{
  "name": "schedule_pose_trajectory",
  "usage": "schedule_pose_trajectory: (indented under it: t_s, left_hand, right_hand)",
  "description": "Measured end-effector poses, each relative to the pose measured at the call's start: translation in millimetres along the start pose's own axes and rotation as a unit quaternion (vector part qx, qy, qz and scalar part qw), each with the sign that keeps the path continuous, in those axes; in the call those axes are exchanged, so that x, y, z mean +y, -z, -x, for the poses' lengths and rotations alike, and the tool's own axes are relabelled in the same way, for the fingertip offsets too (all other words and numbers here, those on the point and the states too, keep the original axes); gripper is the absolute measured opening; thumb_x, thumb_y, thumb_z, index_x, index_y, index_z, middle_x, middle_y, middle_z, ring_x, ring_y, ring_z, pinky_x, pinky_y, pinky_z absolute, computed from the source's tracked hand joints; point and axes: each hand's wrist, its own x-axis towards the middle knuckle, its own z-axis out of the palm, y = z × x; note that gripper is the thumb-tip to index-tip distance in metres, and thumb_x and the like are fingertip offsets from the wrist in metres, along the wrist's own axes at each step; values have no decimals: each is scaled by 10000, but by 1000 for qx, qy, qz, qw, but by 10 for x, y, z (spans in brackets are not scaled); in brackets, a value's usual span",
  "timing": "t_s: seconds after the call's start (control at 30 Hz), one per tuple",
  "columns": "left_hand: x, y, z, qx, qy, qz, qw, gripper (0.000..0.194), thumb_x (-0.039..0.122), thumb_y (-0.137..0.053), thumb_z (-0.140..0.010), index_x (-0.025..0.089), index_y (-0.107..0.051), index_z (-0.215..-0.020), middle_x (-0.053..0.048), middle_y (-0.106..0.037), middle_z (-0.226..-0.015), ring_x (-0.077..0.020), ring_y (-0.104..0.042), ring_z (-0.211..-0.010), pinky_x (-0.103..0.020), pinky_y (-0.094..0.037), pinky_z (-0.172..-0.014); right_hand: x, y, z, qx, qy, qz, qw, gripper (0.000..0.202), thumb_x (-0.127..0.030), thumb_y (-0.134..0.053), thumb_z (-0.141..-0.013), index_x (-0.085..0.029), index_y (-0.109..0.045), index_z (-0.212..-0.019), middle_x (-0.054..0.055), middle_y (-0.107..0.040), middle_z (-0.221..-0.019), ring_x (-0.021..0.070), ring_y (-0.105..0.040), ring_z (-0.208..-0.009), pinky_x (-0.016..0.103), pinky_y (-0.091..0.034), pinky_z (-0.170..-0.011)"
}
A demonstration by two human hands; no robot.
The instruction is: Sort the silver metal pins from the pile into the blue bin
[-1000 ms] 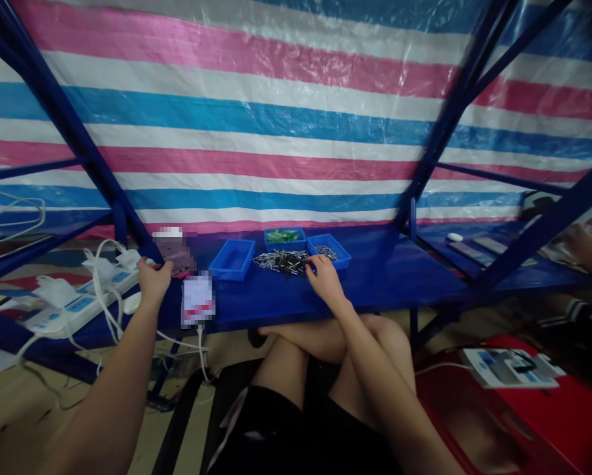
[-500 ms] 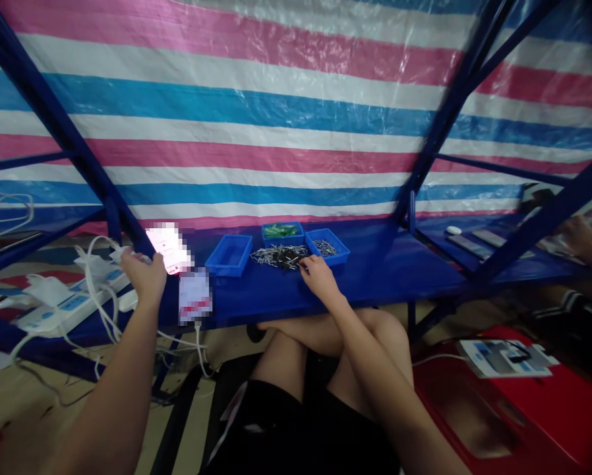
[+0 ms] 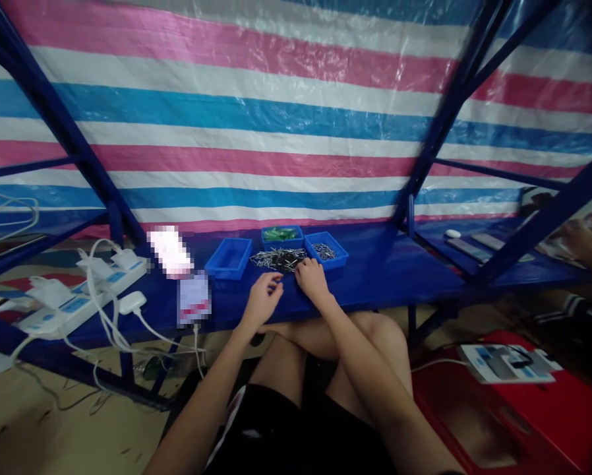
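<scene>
On the blue table, a pile of thin silver and black pin-like pieces [image 3: 279, 258] lies between small blue trays. My right hand [image 3: 313, 278] rests at the pile's near right edge, its fingers bent together; whatever they pinch is too small to make out. Just in front of the pile is my left hand [image 3: 264, 298], fingers loosely curled with a gap to the thumb and no held object visible. The left blue tray [image 3: 229, 258] looks bare inside. Green pieces [image 3: 279, 233] fill the back tray, and silver pin-like pieces [image 3: 324, 251] lie in the right tray.
Two phones, a bright one [image 3: 169, 252] and another with a cable [image 3: 194, 298], lie at left. Beside them are a white power strip [image 3: 86, 297] and loose cables. Blue frame bars slant up both sides. A red stool [image 3: 533, 402] stands at right, and another person's hand [image 3: 583, 231] shows far right.
My left hand has come right, away from the power strip and bright phone, to the front of the pile. My right hand stays at the pile's edge.
</scene>
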Motion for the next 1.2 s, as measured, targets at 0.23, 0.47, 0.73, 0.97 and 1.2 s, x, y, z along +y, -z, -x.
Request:
schedule_pose_trajectory:
  t_s: [0.23, 0.47, 0.73, 0.97, 1.2]
  left_hand:
    - [-278, 3, -102, -85, 80, 82, 990, 263, 324, -528, -770, 140, -636, -924, -60, -655, -783, -177, -617, -734, -307, -502, -701]
    - [-213, 56, -78, -33, 99, 118, 988, 400, 417, -544, -773, 121, -632, -1028, -94, -676, -913, -202, -624, -799, -316, -510, -689]
    - [-196, 91, -82, -10, 108, 169, 980, 314, 423, -597, -725, 142, -633, -860, -88, -656, -972, -206, -619, -860, -283, -507, -672]
    - [-123, 31, -263, -147, 125, 146, 970, 221, 355, -578, -717, 144, -574, -784, -12, -595, -574, -139, -568, -541, -268, -464, -573]
    - [-163, 7, -181, -182, 52, 112, 976, 141, 246, -419, -762, 170, -463, -651, 43, -440, -548, -99, -432, -524, -223, -361, -542]
  right_hand:
    - [62, 180, 68, 53, -36, -141, 988, 179, -252, -466, -864, -172, -625, -879, 97, -565, -928, 202, -502, -896, 325, -395, -818]
    - [-291, -30, 179, 28, -33, -340, 940, 174, -260, -463, -864, -186, -616, -826, 30, -587, -825, 139, -539, -809, 266, -417, -777]
    - [-314, 41, 185, -11, 7, -394, 919, 152, -273, -496, -841, -197, -623, -807, 13, -627, -836, 130, -561, -809, 250, -423, -776]
    - [-73, 230, 64, -17, -27, -436, 899, 250, -311, -502, -830, -205, -575, -1044, 16, -643, -894, 128, -594, -805, 257, -456, -764]
    - [-143, 263, 162, -69, 46, -390, 917, 170, -268, -493, -847, -201, -604, -956, 7, -653, -886, 119, -591, -803, 234, -436, -759]
